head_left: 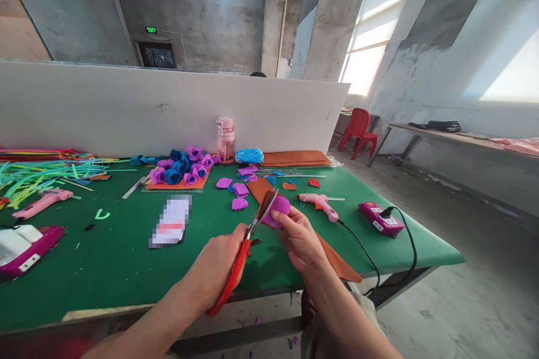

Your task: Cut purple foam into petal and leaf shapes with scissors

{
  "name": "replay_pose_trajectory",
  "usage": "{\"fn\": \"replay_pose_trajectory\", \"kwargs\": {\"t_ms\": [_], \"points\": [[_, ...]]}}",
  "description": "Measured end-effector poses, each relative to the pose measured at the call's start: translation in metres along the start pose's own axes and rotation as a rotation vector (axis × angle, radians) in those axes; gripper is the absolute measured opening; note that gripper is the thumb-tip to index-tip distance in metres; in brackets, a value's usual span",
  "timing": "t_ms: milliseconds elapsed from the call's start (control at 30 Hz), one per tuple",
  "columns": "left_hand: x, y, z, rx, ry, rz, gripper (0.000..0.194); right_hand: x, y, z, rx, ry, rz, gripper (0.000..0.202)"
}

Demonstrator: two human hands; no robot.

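Red-handled scissors (234, 277) are in my left hand (219, 263), its fingers wrapped round the handles. The blades point up and to the right and meet the left edge of a purple paper piece (278, 210). My right hand (302, 238) pinches that piece between thumb and fingers. Beneath both lies a long brown paper strip (337, 261), running diagonally over the green table (126, 269). Several cut purple pieces (240, 190) lie just beyond, left of the scissor tips. A pink glue gun (322, 203) rests to the right of my right hand.
Purple and blue paper flowers (181, 167) are piled at the back, near a pink bottle (225, 137) and a blue pouch (249, 156). A phone (170, 221) lies left of my left hand. A power strip (381, 219) with a black cable sits right.
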State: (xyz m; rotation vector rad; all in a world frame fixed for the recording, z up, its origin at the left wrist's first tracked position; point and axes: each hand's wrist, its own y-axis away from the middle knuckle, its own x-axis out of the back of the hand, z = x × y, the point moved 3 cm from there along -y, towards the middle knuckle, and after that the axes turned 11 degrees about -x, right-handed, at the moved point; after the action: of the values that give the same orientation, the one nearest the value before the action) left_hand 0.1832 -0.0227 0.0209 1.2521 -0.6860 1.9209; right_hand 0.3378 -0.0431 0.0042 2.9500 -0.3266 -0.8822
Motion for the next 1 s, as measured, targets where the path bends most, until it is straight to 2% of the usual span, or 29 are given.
{"fn": "replay_pose_trajectory", "kwargs": {"t_ms": [233,433,867,1000], "points": [[-0.003,0.000,-0.003,-0.004,0.005,0.007,0.023,0.007,-0.001,-0.001,-0.019,0.018,-0.014,0.025],[-0.007,0.004,-0.006,-0.039,0.057,0.045,0.014,0.011,-0.003,-0.002,-0.008,0.047,-0.042,0.020],[0.003,0.009,0.005,-0.039,0.206,0.015,0.004,0.013,0.001,-0.009,-0.029,0.127,-0.053,0.018],[0.004,0.011,0.006,-0.027,0.254,0.073,0.010,0.013,0.001,-0.011,-0.025,0.112,-0.079,0.020]]}}
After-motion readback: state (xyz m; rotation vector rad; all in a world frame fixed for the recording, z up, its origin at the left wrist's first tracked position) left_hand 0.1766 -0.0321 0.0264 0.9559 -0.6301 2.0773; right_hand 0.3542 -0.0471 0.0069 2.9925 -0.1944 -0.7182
